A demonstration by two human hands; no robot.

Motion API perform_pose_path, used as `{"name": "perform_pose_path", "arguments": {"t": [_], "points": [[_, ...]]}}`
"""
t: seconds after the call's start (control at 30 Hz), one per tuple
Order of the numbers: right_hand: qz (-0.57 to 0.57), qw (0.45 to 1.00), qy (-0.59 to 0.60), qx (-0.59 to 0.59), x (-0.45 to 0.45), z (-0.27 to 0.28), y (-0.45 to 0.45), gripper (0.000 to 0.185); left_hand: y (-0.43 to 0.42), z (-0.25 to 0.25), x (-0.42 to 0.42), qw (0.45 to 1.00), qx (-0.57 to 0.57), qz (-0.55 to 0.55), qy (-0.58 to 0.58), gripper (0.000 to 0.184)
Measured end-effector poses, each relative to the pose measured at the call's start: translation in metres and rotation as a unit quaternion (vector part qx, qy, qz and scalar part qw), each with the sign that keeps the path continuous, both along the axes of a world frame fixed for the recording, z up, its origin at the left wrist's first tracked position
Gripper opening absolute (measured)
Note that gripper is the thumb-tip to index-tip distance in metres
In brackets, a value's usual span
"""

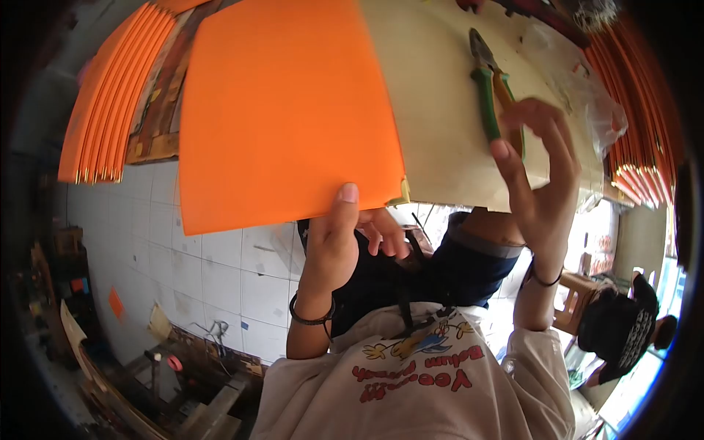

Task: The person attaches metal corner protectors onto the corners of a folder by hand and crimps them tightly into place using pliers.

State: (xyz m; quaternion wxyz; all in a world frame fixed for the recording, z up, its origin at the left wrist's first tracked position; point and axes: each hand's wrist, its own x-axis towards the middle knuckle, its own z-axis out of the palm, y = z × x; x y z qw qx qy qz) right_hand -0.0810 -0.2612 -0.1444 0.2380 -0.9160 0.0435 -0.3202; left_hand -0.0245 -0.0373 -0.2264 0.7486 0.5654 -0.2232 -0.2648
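A large orange sheet (286, 110) lies partly on the tan work surface (433, 117), its lower left part reaching past the edge. My left hand (341, 238) grips the sheet's near edge, thumb on top and fingers beneath. A small yellowish piece (400, 193) shows at the sheet's lower right corner. My right hand (543, 169) is raised over the right part of the surface, fingers curved and apart, with nothing seen in it. Just beyond it lie pliers (488, 95) with green and yellow handles; the fingers overlap the handles in view, and contact cannot be made out.
Stacked orange folded pieces with gold tips (110, 103) stand at the left, and more orange pieces (638, 110) hang at the right. A clear plastic bag (579, 88) lies right of the pliers. A person in black (620, 330) is at the lower right.
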Motion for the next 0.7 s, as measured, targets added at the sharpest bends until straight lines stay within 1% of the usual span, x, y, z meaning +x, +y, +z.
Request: {"name": "perform_pose_path", "arguments": {"t": [0.03, 0.1, 0.2, 0.23, 0.3, 0.33, 0.43, 0.53, 0.63, 0.67, 0.7], "points": [[-0.002, 0.997, -0.012, -0.071, 0.008, -0.006, -0.012, 0.034, -0.001, 0.002, -0.002, 1.0, -0.005, 0.01, 0.016, 0.063], [-0.044, 0.989, 0.043, -0.137, 0.017, -0.019, -0.025, 0.036, -0.007, 0.005, -0.003, 0.999, -0.017, 0.022, 0.045, 0.064], [-0.02, 0.98, 0.082, -0.183, 0.014, -0.025, -0.042, 0.031, -0.008, 0.008, -0.001, 0.991, -0.077, 0.002, 0.106, 0.059], [-0.024, 0.979, 0.125, -0.157, 0.01, -0.02, -0.043, 0.029, -0.007, 0.009, -0.004, 0.987, -0.095, -0.003, 0.132, 0.058], [-0.04, 0.972, 0.208, -0.102, 0.002, -0.006, -0.045, 0.024, -0.009, 0.017, -0.007, 0.98, -0.106, 0.0, 0.169, 0.063], [-0.016, 0.972, 0.166, -0.166, 0.0, -0.009, -0.05, 0.023, -0.01, 0.021, -0.006, 0.977, -0.113, -0.002, 0.184, 0.065], [-0.043, 0.969, 0.184, -0.162, -0.003, -0.006, -0.041, 0.02, -0.01, 0.02, -0.006, 0.967, -0.156, -0.027, 0.197, 0.063], [-0.048, 0.958, 0.198, -0.202, -0.01, -0.004, -0.047, 0.019, -0.017, 0.021, -0.005, 0.949, -0.199, -0.06, 0.238, 0.062], [-0.049, 0.968, 0.232, -0.082, -0.02, 0.009, -0.052, 0.022, -0.03, 0.023, -0.006, 0.94, -0.219, -0.062, 0.254, 0.059], [-0.083, 0.942, 0.321, 0.047, -0.029, 0.022, -0.058, 0.041, -0.035, 0.025, -0.006, 0.935, -0.233, -0.06, 0.261, 0.058], [-0.027, 0.944, 0.277, 0.179, -0.041, 0.02, -0.062, 0.05, -0.04, 0.028, -0.008, 0.928, -0.25, -0.057, 0.27, 0.057]]}}
